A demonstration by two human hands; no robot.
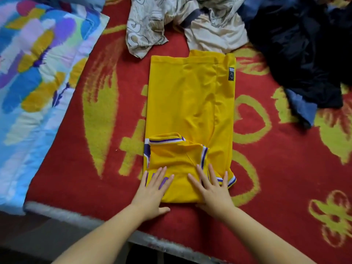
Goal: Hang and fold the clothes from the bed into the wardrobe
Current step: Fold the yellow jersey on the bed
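Both hands, left (pixel 152 189) and right (pixel 213 189), flat with fingers spread, pressing yellow jersey's (pixel 190 103) near end on the bed (pixel 285 178). Risk: slippery folded sides sliding open upon lifting.

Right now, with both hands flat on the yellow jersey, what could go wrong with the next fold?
1. The far edge of the yellow jersey touches the crumpled cream shirt, so folding may drag it along.
2. The left hand and right hand pin only the near end; the loose striped armhole trim could bunch up.
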